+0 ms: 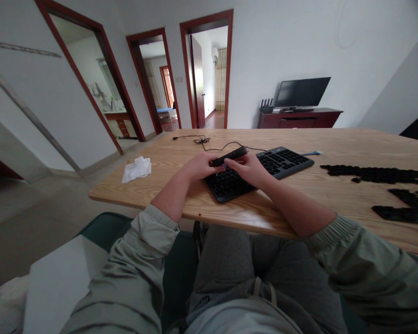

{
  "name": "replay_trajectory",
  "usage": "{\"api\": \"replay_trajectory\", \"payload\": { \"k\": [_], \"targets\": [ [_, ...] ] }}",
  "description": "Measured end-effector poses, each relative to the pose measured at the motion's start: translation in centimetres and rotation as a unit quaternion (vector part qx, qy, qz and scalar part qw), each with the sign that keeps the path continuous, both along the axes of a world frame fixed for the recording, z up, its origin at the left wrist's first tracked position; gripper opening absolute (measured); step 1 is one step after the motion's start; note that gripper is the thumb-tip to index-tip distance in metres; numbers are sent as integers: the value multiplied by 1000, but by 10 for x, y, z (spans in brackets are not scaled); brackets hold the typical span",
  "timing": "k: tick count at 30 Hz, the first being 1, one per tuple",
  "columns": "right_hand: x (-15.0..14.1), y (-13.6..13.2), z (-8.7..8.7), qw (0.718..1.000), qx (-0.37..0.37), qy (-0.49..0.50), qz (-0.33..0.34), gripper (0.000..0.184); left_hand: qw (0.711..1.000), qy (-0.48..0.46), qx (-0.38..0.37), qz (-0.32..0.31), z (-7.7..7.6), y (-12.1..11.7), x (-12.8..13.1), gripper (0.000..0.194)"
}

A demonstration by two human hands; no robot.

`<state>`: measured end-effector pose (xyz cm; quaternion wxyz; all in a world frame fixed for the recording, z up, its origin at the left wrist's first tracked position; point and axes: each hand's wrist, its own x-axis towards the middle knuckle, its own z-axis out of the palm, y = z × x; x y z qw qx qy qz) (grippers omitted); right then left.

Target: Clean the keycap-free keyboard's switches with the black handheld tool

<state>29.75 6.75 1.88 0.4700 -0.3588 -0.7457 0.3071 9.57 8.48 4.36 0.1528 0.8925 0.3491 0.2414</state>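
Observation:
A black keyboard (282,162) lies at an angle on the wooden table (341,148), its cable (202,140) trailing toward the far edge. Both my hands rest over the keyboard's left end. My left hand (202,166) and my right hand (249,169) are each closed on a long thin black bar (230,155), which looks like a wide keycap, held just above the keys. My left hand grips its near end and my right hand pinches it nearer the middle.
A crumpled white cloth (136,169) lies near the table's left corner. Rows of loose black keycaps (379,175) are spread on the right. A light blue tool (311,152) sits behind the keyboard. Doorways and a TV (301,93) stand beyond.

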Motion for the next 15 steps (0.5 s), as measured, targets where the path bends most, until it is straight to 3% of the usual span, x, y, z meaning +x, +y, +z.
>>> {"api": "replay_trajectory", "payload": {
  "k": [6, 10, 15],
  "targets": [
    [2, -6, 4, 996, 81, -40, 10, 33, 1000, 7, 10, -5, 1, 4, -4, 36],
    [4, -5, 3, 990, 71, -121, -12, 38, 999, -35, -6, -12, 0, 8, -9, 40],
    [0, 1, -1, 983, 66, -170, 13, 30, 989, -128, -67, 30, -4, 6, -5, 55]
  ]
}}
